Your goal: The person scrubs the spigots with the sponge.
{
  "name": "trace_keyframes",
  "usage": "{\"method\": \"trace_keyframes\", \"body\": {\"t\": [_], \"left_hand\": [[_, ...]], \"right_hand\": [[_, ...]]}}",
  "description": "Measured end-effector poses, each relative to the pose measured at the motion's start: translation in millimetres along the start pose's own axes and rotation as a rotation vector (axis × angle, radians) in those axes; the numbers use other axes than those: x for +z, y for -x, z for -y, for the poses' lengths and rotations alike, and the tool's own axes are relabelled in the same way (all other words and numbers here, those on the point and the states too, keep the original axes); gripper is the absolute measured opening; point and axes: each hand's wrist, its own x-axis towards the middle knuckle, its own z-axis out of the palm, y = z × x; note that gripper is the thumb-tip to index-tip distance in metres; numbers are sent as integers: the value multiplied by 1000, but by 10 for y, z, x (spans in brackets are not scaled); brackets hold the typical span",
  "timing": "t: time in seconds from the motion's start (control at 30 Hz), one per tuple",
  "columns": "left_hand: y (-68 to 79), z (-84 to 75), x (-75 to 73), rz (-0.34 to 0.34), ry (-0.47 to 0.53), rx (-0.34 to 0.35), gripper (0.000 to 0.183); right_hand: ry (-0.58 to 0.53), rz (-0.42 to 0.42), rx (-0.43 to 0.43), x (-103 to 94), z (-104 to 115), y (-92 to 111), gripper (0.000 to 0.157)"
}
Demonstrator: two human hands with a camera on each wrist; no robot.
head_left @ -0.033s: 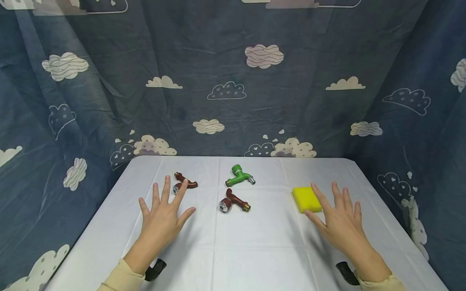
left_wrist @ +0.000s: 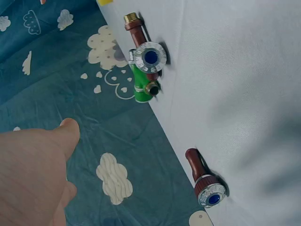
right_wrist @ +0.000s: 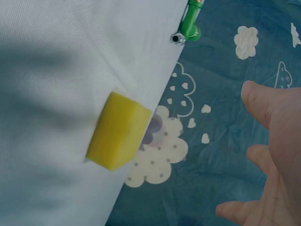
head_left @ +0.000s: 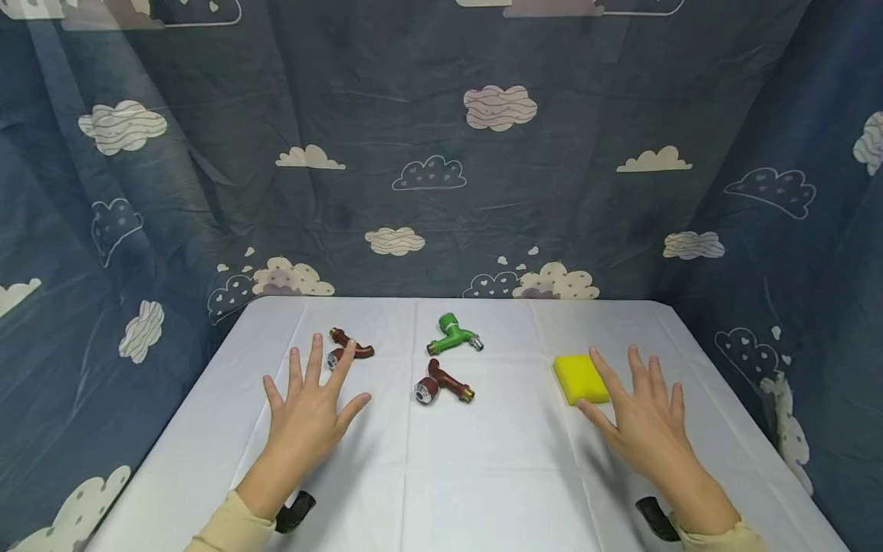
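Observation:
My left hand hovers over the left of the table, fingers spread and holding nothing. Behind its index fingertip in the head view lies a brown tap, partly hidden. A second brown tap with a round silver-faced knob lies to the right of that hand, and a green tap with a metal spout lies just beyond it. On the right side, my right hand is likewise spread and holds nothing. Its thumb and index finger overlap the edge of a yellow sponge in the head view; the right wrist view shows them apart.
A white cloth covers the table. Behind it and at both sides hangs a dark blue curtain with cloud prints. Black straps show at both wrists.

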Motion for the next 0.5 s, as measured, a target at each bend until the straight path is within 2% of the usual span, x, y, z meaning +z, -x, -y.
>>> {"method": "trace_keyframes", "body": {"t": [0.17,0.5], "left_hand": [[-17,-48,16,15,-18,6,80],[-70,-109,14,-7,-29,20,81]], "right_hand": [[-9,-6,1,30,-24,19,83],[0,-37,-21,17,-66,-65,83]]}}
